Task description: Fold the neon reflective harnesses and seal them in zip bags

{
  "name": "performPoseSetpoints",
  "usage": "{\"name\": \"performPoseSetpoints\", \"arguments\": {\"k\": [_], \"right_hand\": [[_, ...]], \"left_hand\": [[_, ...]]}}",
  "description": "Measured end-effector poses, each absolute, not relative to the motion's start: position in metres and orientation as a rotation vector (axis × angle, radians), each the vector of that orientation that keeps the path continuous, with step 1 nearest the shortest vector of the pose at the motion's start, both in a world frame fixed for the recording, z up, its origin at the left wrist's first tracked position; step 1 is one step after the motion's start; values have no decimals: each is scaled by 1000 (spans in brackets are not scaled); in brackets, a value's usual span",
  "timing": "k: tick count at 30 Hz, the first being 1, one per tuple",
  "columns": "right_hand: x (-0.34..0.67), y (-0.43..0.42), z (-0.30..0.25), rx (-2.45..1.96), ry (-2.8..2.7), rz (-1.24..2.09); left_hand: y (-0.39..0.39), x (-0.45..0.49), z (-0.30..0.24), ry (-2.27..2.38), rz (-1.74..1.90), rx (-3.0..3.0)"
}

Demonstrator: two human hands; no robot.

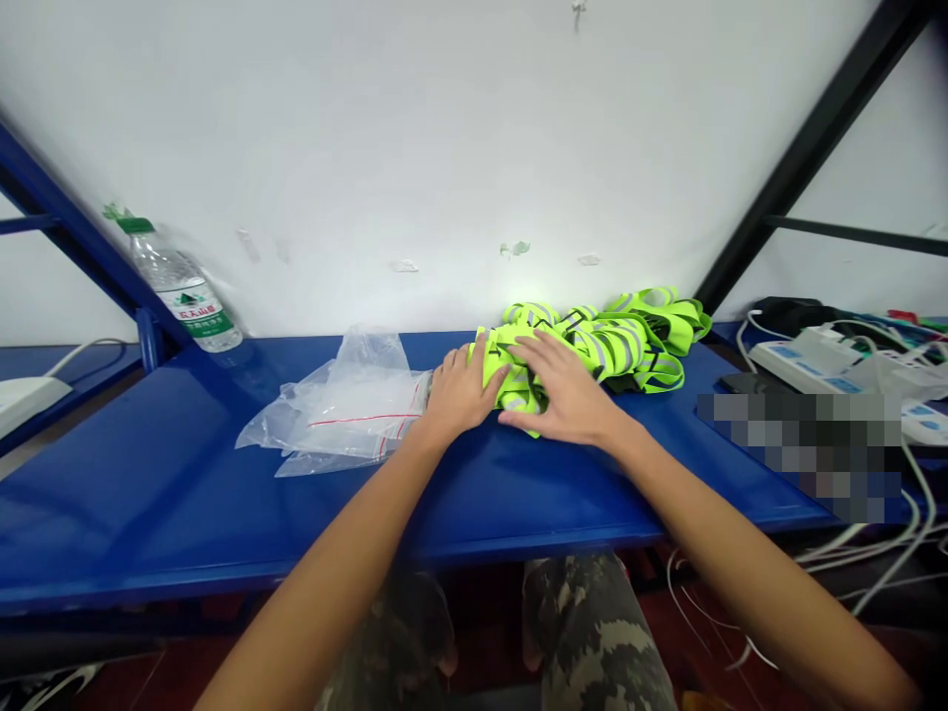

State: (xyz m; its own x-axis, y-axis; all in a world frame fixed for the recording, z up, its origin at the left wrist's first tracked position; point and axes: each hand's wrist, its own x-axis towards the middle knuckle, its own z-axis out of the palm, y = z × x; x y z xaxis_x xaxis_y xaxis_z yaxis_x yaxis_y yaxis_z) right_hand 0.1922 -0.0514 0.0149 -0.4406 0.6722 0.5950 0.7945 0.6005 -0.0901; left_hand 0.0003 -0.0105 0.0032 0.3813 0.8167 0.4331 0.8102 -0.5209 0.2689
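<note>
Head view: left hand (460,392), fingers together, and right hand (564,387), fingers spread, both open and flat on neon reflective vests (614,346), no firm grip visible; pile lying lengthwise along blue shelf (185,494), running rightward past right hand; clear plastic bag (348,405) just beside left hand.

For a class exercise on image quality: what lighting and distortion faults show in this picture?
Head view: glare whitens the wall above the neon reflective strips; wide-angle distortion makes the black shelf upright lean; a pixelated block masks part of the right side.
</note>
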Motion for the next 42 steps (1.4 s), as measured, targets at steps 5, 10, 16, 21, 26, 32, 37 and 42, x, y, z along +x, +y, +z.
{"name": "performPoseSetpoints", "arguments": {"k": [5,10,16,21,26,32,37,42], "right_hand": [[188,-42,-2,-1292,-2420,-289],[197,-35,-4,-1436,-2338,-401],[193,-35,-5,-1460,-2274,-404],[190,-38,-5,-1425,-2246,-418],[189,-39,-5,-1394,-2216,-400],[183,-43,-2,-1392,-2187,-430],[168,-50,5,-1334,-2147,-518],[153,-50,-1,-1187,-2355,-534]], "left_hand": [[-16,-7,22,1472,968,2663],[-29,-58,77,1674,823,2703],[-36,-117,95,1861,-158,2505],[-48,-106,100,2104,124,2536],[-63,-90,113,2230,525,2428],[-45,-107,96,1868,507,2586],[-29,-127,53,1740,101,2612],[-35,-127,15,1750,101,2567]]}}
